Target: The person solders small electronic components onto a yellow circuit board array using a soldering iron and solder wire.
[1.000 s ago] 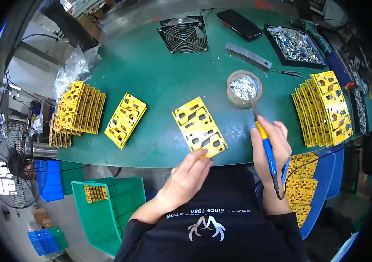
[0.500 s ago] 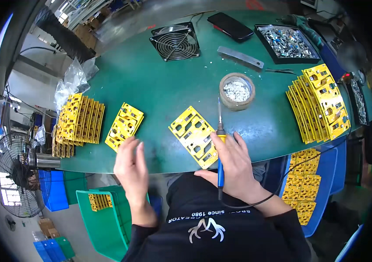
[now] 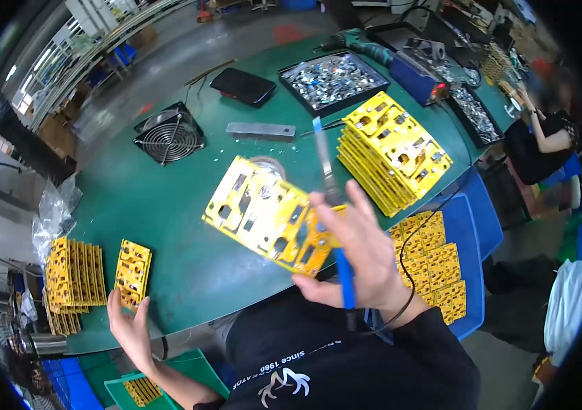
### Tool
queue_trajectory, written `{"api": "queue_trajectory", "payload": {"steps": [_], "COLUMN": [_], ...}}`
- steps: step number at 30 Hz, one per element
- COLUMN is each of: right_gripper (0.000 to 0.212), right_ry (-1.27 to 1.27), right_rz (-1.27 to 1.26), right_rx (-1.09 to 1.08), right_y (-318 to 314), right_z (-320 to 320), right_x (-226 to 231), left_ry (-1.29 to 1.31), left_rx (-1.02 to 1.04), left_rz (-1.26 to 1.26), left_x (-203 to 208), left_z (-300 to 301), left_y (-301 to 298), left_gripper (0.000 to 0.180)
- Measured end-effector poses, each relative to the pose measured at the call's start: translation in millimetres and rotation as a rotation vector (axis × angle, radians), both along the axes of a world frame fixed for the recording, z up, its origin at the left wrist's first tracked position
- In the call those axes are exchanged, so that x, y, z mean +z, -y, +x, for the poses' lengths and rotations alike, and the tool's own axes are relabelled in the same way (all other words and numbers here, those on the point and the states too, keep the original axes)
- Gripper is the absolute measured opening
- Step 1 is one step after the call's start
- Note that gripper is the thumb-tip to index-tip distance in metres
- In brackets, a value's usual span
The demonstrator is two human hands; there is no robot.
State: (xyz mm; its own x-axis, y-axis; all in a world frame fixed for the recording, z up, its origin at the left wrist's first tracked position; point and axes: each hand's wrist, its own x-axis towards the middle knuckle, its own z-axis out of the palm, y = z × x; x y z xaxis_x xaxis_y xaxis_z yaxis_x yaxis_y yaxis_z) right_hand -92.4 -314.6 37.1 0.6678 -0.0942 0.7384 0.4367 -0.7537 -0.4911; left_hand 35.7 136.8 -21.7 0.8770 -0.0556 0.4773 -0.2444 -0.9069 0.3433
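My right hand [image 3: 363,256] is closed round a soldering iron [image 3: 344,277] with a blue-and-yellow handle and an upward-pointing tip. The same hand also grips a yellow slotted panel [image 3: 253,212] by its right end, raised and tilted above the table. Behind that panel, a round tub [image 3: 268,164] is mostly hidden. At the left, my left hand [image 3: 130,328] has thumb and fingers on either side of the lower end of a second yellow panel [image 3: 132,270]. Beside it stands a row of yellow panels [image 3: 76,273].
A stack of yellow panels [image 3: 393,154] stands at the right. Farther back are a tray of small metal parts [image 3: 332,78], a black phone [image 3: 243,87], a metal bar [image 3: 260,130] and a fan [image 3: 169,134]. A blue bin [image 3: 472,273] holds more panels; a co-worker [image 3: 544,130] sits beyond.
The view has swung right. My right hand has lifted the panel off the table along with the soldering iron. My left hand has reached the lower end of the left panel.
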Motion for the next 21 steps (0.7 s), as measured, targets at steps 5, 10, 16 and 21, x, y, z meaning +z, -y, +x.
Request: {"api": "queue_trajectory", "payload": {"steps": [5,10,16,21], "right_gripper": [0.09,0.089,0.089,0.084], "right_ry": [0.078,0.095,-0.018,-0.062], "right_rz": [-0.083,0.101,0.145,0.174], "right_rx": [-0.309,-0.478,-0.45,-0.436], "right_y": [48.1,92.9,114.7,109.0], "right_z": [-21.6,-23.5,-27.4,-29.7], "right_x": [34.5,45.4,40.0,42.3], "left_ry": [-0.135,-0.171,-0.26,-0.33], "left_rx": [0.071,0.065,-0.046,-0.046], "left_rz": [-0.078,-0.088,-0.254,-0.316], "left_x": [21.2,20.1,14.2,27.0], "left_z": [-2.2,7.6,15.3,15.2], "left_y": [19.3,11.8,3.3,12.1], "left_gripper": [0.066,0.068,0.068,0.062]}}
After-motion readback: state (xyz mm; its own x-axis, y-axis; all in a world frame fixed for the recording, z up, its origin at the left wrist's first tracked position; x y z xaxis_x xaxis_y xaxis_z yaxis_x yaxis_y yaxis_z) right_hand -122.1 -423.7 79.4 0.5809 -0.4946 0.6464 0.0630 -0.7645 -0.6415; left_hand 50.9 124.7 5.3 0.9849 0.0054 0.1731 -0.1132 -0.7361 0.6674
